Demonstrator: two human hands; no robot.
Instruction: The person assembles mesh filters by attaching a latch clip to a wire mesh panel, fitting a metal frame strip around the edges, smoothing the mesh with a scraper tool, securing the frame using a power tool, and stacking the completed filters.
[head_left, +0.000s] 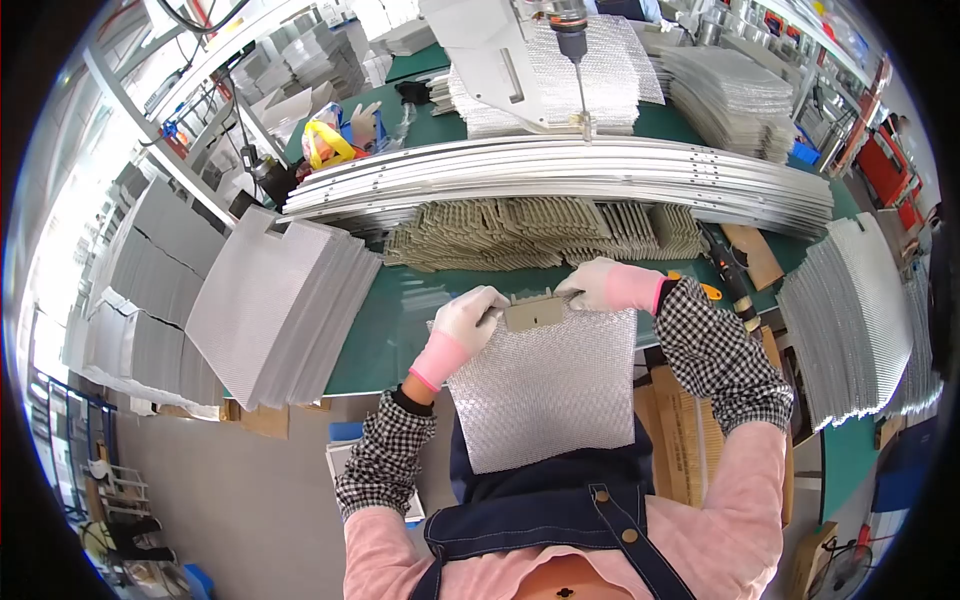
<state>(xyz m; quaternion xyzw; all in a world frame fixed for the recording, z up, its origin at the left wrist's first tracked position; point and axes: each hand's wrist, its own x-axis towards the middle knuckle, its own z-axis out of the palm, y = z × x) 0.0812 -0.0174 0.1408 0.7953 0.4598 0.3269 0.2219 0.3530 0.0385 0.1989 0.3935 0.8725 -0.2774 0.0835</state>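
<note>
A silvery textured sheet (545,385) hangs over the front edge of the green table, in front of the apron. At its top edge sits a grey-beige bracket (535,313). My left hand (468,318), in a white and pink glove, pinches the sheet's upper left corner beside the bracket. My right hand (598,285), gloved the same way, has its fingers closed at the bracket's right end and the sheet's top edge. Just beyond both hands lies a long pile of similar grey-beige brackets (540,235).
Long metal rails (560,165) lie behind the brackets. Sheet stacks stand at left (275,300) and right (850,310). A power screwdriver (735,285) lies right of the brackets; another driver (570,40) hangs overhead. A cardboard box (685,430) is below the table edge.
</note>
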